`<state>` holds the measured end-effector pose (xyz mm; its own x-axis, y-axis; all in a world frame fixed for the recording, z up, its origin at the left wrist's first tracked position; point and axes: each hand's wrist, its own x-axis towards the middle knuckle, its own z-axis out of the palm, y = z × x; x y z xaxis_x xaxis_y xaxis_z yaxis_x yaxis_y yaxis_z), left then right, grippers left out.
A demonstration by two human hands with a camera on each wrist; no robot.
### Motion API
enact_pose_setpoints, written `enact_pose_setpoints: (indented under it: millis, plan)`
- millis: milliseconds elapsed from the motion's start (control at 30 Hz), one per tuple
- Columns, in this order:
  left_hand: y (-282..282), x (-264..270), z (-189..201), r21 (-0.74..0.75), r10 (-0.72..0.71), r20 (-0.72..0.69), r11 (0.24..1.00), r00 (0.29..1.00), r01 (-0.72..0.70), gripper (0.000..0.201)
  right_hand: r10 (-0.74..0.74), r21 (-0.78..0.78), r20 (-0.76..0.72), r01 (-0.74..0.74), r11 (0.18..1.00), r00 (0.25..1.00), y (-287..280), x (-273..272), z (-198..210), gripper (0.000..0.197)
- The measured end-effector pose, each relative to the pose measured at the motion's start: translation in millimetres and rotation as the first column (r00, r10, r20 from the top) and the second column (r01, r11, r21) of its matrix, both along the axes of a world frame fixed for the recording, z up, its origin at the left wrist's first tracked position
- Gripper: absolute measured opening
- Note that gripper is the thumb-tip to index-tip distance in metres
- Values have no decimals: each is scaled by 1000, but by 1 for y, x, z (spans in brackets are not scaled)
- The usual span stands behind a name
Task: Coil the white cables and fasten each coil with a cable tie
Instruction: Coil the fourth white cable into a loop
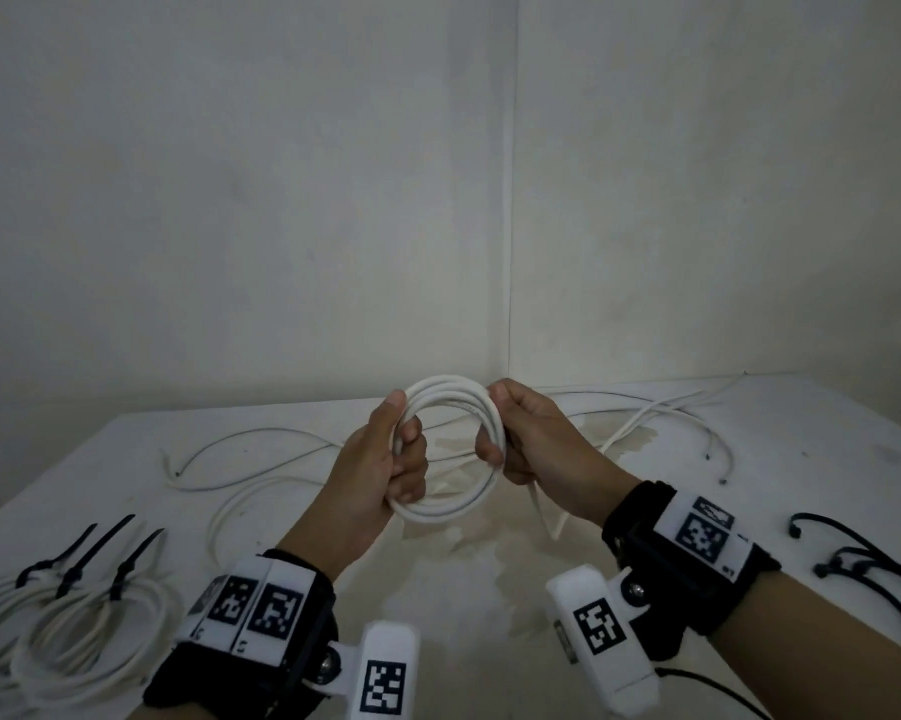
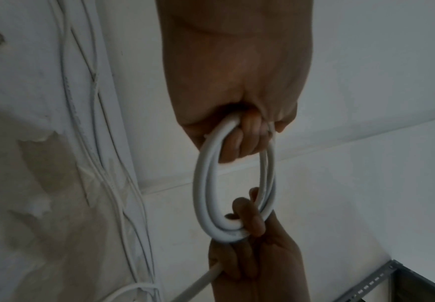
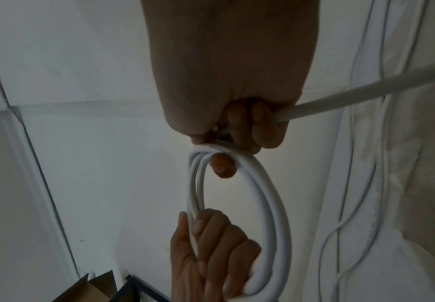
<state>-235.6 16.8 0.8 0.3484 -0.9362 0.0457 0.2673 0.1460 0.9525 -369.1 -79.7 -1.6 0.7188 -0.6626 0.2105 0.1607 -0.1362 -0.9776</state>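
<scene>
Held upright above the white worktop [image 1: 645,641], the springy round coil of white plastic cable [image 1: 451,449] looks light but eager to unwind, so left hand [image 1: 386,459] and right hand [image 1: 528,439] clench opposite sides.

Dim, flat indoor light across all three views; no clear single source, greyish cast. Head view: wall [image 1: 282,200] evenly lit, darker toward the corners. Table [image 1: 801,433] pale and low in contrast, with only faint soft shadows. Wide-angle bending at the edges: the table's far edge bows. Fine detail soft and smeared throughout. No glare.

Wrist views darker and grainy. Left hand [image 2: 236,85] and right hand [image 3: 231,77] sit close to their own lenses, dark and soft. White coil [image 2: 205,183] is the brightest thing there, its edges slightly blurred. Straight lines curve near the frame borders.
</scene>
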Motion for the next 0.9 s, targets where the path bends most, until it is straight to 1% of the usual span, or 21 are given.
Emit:
enact_pose_setpoints:
  millis: [100, 167, 233, 333, 467, 600, 667, 733, 800, 900]
  plan:
    - [6, 4, -1, -4, -112, 5, 994, 994, 112, 40, 5, -74, -52, -9, 997, 999, -4, -5, 3, 33]
    - [9, 6, -1, 9, -141, 18, 990, 990, 141, 37, -2, -129, -88, -10, 992, 996, -5, -8, 6, 33]
    - [10, 5, -2, 13, -144, -9, 990, 990, 144, 37, -17, -174, -100, -1, 985, 995, -5, -8, 8, 33]
    - [9, 3, -3, 6, -91, -54, 996, 994, 92, 39, -25, -203, -97, 5, 979, 995, -1, -7, 7, 32]
    - [6, 0, -1, 1, -10, -57, 1000, 998, 11, 38, -69, -230, -105, 43, 972, 992, 4, -3, 7, 30]
    - [3, -1, -1, 4, 30, -55, 1000, 998, -30, 38, -89, -258, -106, 59, 964, 990, 3, -1, 6, 30]
    - [2, 1, 0, -2, 57, -61, 998, 997, -57, 38, -127, -298, -112, 89, 951, 986, -1, -1, 2, 28]
    - [3, 8, 3, -26, 93, -107, 995, 990, -96, 38, -190, -407, -138, 120, 906, 972, -8, -3, -5, 24]
    - [4, 18, 6, -54, 144, -163, 986, 976, -155, 38, -237, -526, -189, 106, 844, 953, -14, -8, -14, 22]
    - [9, 39, 13, -103, 238, -256, 957, 937, -271, 39, -297, -621, -201, 113, 776, 933, -20, -17, -26, 26]
